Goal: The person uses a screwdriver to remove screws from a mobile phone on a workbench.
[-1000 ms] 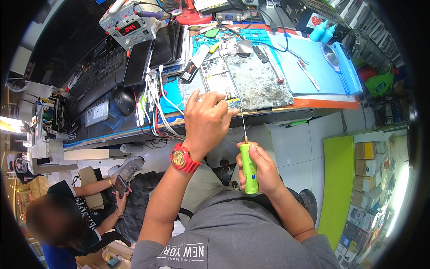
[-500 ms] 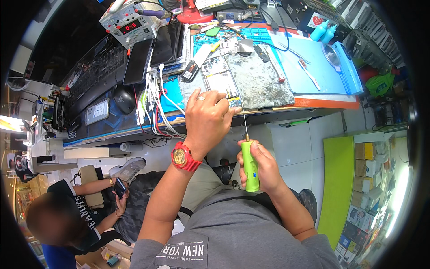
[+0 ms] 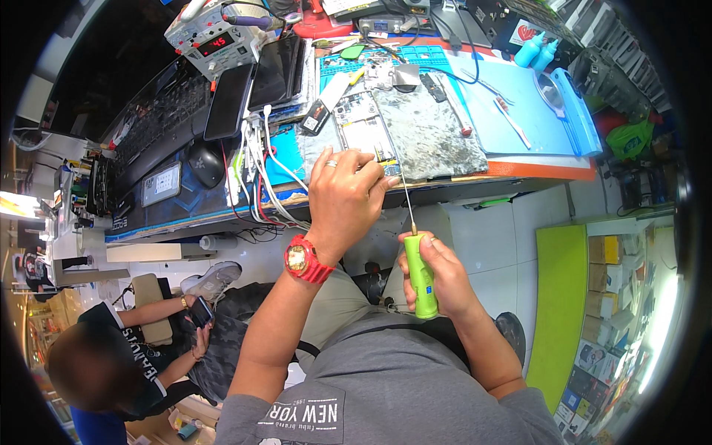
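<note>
We list a stained grey mat (image 3: 437, 144) bearing one opened phone (image 3: 365, 132); a left hand (image 3: 345, 191) bent at the phone's near end, pinching what, we cannot tell; a right hand (image 3: 446, 276) wrapped round a green-handled tool (image 3: 420, 283). We judge fine tip-work in hand, steadiness wanted next.

I observe a pale tiled floor (image 3: 489, 256) below the workbench (image 3: 549, 170). At the right, I register a lime-green panel (image 3: 560, 311) beside stacked boxes (image 3: 602, 304); a bright white light strip (image 3: 659, 337) glows farther right.
</note>
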Motion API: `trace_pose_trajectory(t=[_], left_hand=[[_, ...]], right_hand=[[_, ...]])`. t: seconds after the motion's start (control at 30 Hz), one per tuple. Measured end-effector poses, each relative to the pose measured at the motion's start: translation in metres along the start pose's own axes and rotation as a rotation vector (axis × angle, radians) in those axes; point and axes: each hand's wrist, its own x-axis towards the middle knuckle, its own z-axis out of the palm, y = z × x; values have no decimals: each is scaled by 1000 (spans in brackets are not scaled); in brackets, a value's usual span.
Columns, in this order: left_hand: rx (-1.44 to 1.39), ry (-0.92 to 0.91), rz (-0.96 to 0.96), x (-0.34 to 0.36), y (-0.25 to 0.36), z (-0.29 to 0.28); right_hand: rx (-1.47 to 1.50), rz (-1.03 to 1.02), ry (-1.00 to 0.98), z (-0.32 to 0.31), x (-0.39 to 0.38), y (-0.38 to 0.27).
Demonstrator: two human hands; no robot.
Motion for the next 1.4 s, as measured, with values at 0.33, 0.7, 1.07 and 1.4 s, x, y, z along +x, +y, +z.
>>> trace_pose_trajectory(t=[0.33,0.7,1.07,1.4], left_hand=[[2,-3,-7,0,1,0],[-137,-13,-4,-2,-7,-7],[-225,-42,91,-11,-31,-12],[-231,-63,103,-11,-32,-15]], right_hand=[[14,11,-23,0,5,-3],[11,-53,3,-3,-4,-5],[-223,-27,52,19,9,24],[-160,7,36,24,12,26]])
